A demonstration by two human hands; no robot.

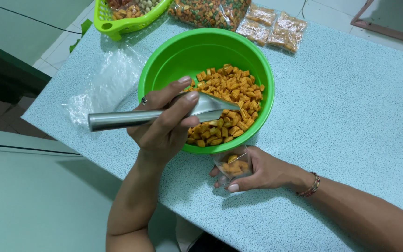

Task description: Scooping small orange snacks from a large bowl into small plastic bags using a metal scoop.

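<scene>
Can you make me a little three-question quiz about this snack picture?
1. True or false: the bowl is green.
2. Which hand holds the scoop? A) left hand B) right hand
3. What does the right hand hold?

Key:
1. True.
2. A. The left hand grips the scoop over the snacks.
3. A small clear bag with a few orange snacks inside, just under the bowl's rim.
</scene>
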